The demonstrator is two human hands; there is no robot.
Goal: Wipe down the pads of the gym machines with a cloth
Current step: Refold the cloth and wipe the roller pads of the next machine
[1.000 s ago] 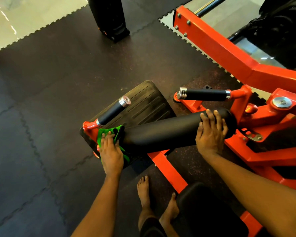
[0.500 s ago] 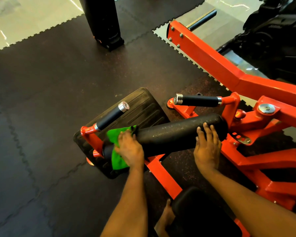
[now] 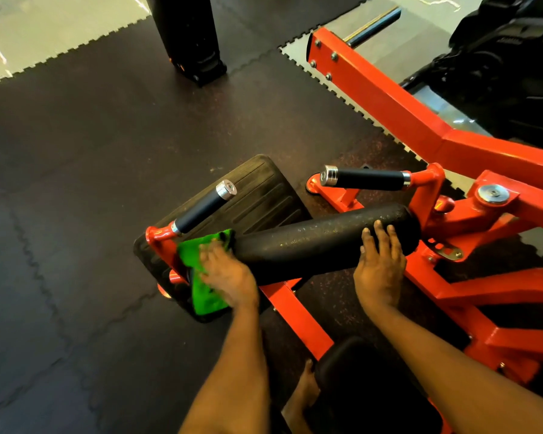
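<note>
Wiping the roller pad's (image 3: 311, 242) end.
Left hand (image 3: 229, 277) presses a green cloth (image 3: 207, 296) flat against it; right hand (image 3: 380, 264) rests straight-fingered on top.

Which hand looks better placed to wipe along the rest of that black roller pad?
Left. The left hand presses the green cloth on one end of the roller pad; the right hand rests bare on the other.

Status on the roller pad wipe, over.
Left hand presses green cloth on roller pad, left end. Right hand rests flat on its right end. Nothing blocking the pad between them.
</note>
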